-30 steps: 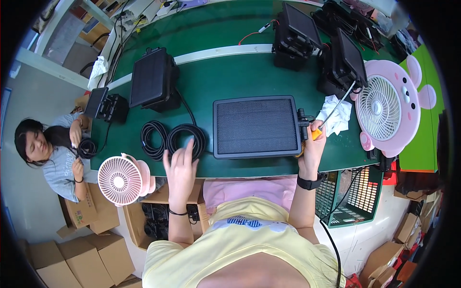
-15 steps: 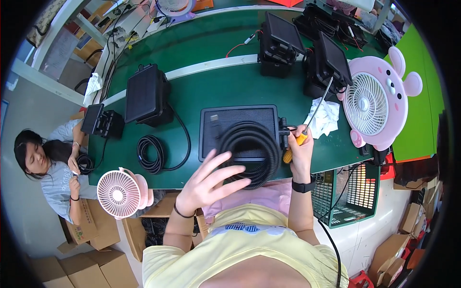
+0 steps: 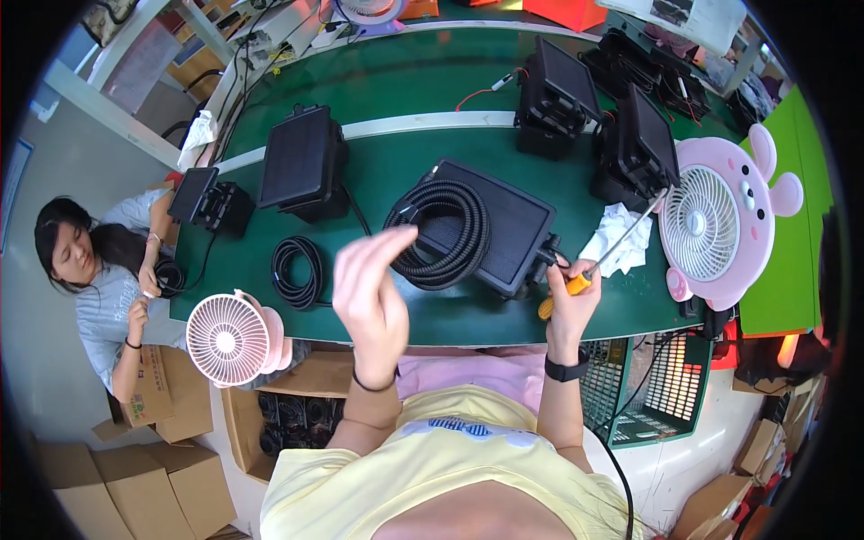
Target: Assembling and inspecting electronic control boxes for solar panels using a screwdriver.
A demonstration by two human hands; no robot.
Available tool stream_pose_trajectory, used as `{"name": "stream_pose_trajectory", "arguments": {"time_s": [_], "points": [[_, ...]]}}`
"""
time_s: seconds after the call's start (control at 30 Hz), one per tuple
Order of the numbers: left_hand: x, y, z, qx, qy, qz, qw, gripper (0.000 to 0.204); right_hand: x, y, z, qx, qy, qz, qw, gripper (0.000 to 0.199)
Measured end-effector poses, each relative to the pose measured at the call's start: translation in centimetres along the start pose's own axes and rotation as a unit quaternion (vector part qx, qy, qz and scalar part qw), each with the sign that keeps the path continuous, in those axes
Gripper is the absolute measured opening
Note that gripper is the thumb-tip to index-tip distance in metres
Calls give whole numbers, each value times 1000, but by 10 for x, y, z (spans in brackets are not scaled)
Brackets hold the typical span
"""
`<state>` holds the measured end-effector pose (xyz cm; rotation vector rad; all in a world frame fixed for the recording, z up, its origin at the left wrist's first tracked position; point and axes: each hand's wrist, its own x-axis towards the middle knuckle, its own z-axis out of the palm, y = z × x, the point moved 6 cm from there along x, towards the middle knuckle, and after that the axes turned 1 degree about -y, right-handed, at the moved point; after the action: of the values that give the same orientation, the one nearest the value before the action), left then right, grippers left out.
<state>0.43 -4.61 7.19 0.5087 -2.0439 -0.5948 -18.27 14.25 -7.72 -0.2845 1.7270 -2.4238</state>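
A thick coil of black ribbed tube (image 3: 472,236) lies over the left part of a black flat-panelled box (image 3: 511,220), which sits at an angle in front of me. Just left of the coil, my left hand (image 3: 367,292) is raised with its fingers stretched out and holds nothing; it is slightly blurred. My right hand (image 3: 572,306) is closed round the yellow handle of a screwdriver (image 3: 578,284), whose metal shaft points up and to the right. Its fingertips are at the small black fitting on the box's right edge; whether they touch it is hard to make out.
Similar black panelled boxes (image 3: 301,166) stand left and at far right. A thin cable coil (image 3: 297,273) and small pink fan (image 3: 227,340) lie left; white tissue (image 3: 621,238) and an animal-shaped fan (image 3: 711,220) are right. A co-worker (image 3: 99,261) handles a cable.
The ribbed coil has shifted up and left and now rests on the box, which has turned clockwise. My left hand has come away from the coil. The right hand keeps the screwdriver.
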Motion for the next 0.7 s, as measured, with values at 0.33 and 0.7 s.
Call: {"name": "stream_pose_trajectory", "arguments": {"time_s": [0.33, 0.7], "points": [[-17, 46, 57, 123, -256, 110, 953, 103, -28, -5, 15, -11, 2, -50, 999, 42], [13, 7, 87, 234, -201, 185, 933, 70, -45, 10, 32, 23, -128, 86, 988, 19]]}}
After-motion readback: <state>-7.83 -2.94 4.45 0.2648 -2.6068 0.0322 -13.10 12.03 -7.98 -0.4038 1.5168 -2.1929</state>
